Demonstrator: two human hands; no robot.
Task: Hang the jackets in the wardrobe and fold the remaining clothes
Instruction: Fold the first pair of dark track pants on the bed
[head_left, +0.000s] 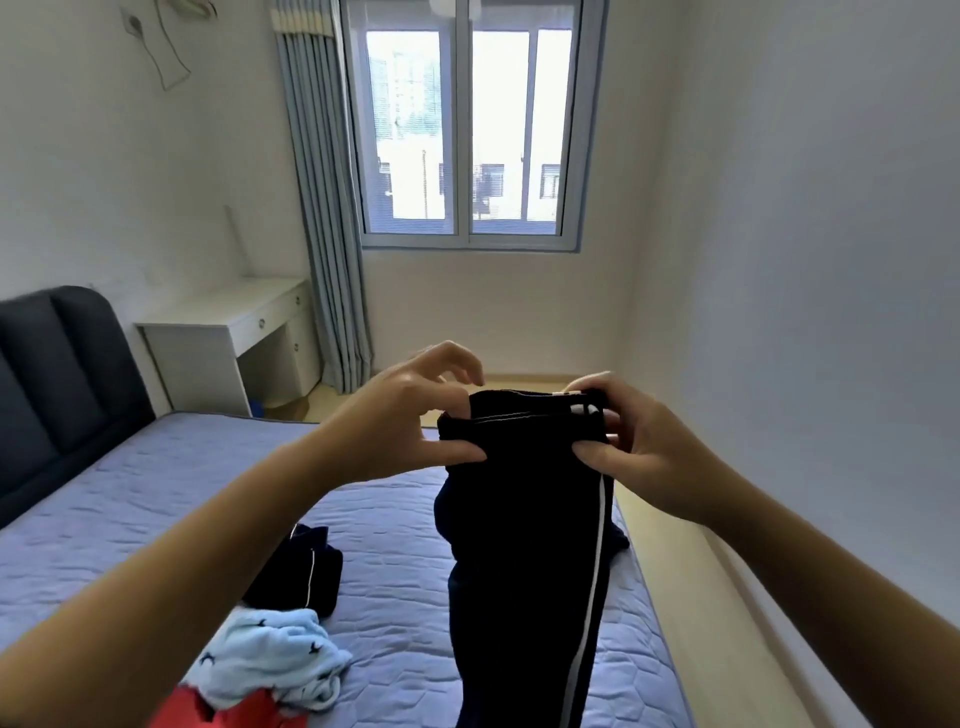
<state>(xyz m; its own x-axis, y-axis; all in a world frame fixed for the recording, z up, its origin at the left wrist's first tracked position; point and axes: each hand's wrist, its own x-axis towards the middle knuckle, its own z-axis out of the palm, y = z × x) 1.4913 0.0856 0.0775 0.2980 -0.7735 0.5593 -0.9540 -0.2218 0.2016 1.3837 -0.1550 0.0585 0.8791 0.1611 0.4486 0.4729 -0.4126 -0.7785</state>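
Observation:
Dark navy trousers (524, 545) with a white side stripe hang in front of me over the bed. My left hand (400, 421) pinches the left end of the waistband between thumb and fingers. My right hand (639, 447) grips the right end of the waistband. The legs drop down out of the bottom of the view. On the bed lie a dark folded garment (301, 571) with thin white piping, a light blue patterned garment (270, 660) and a red garment (228, 712) at the lower edge.
The bed (156, 499) has a lilac quilted cover and a dark padded headboard (57, 364) at the left. A white desk (228, 332) stands beyond it by a grey-blue curtain (327, 208) and the window (462, 130). A narrow floor strip (691, 597) runs along the right wall.

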